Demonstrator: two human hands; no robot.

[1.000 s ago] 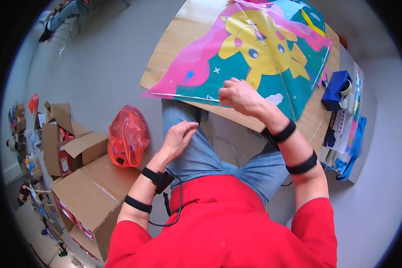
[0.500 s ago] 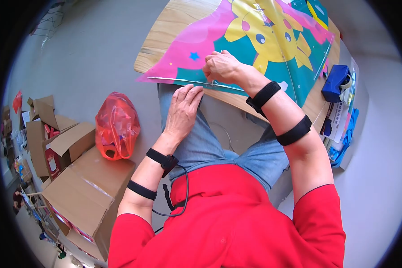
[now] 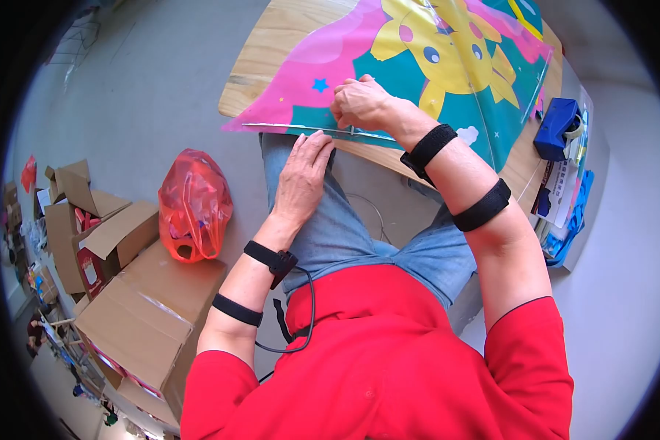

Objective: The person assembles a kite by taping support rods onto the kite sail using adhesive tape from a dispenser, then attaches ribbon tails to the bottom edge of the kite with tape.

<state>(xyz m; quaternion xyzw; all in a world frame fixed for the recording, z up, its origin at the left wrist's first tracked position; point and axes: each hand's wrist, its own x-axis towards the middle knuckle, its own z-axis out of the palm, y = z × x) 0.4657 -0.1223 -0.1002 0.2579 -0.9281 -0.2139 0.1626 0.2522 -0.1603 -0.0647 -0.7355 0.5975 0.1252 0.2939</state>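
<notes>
The wooden table (image 3: 264, 66) carries the Pikachu-printed kite (image 3: 433, 66), one corner overhanging its near edge. Just beside the table's right edge sits a blue tape dispenser (image 3: 556, 130). At the near edge, the left hand (image 3: 302, 176) has extended fingers, the right hand (image 3: 364, 103) curled ones, by a thin rod (image 3: 286, 127); whether either grips, I cannot tell.

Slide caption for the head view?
Left hand and right hand at the near edge of a Pikachu kite on a wooden table.
</notes>
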